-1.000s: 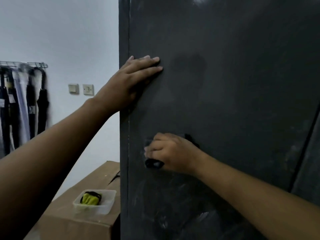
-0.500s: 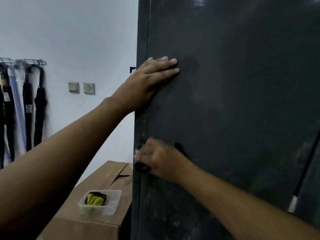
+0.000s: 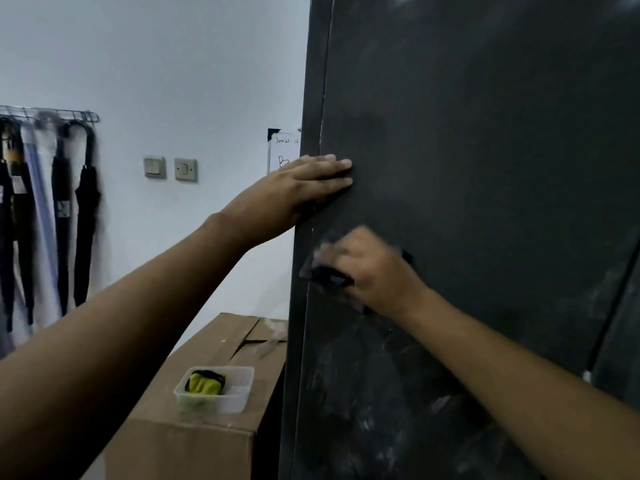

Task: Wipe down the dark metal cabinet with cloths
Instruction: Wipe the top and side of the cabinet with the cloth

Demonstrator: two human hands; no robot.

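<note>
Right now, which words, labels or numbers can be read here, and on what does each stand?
"Jum'at": handwritten on the whiteboard; the marks after it are too blurred to read.
Perhaps "B": below it, partly hidden by the left hand.
Tags on the hanging umbrellas: too blurred to read.

left hand (image 3: 294,192) flat, right hand (image 3: 377,271) gripping cloth (image 3: 329,276)

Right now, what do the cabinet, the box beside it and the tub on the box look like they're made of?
Cabinet: probably painted sheet metal, dark matte with faint sheen and pale smears low down. Box: brown cardboard, folded flaps and creased edges. Tub: thin clear plastic, since the yellow-green cloth shows through its wall.
</note>
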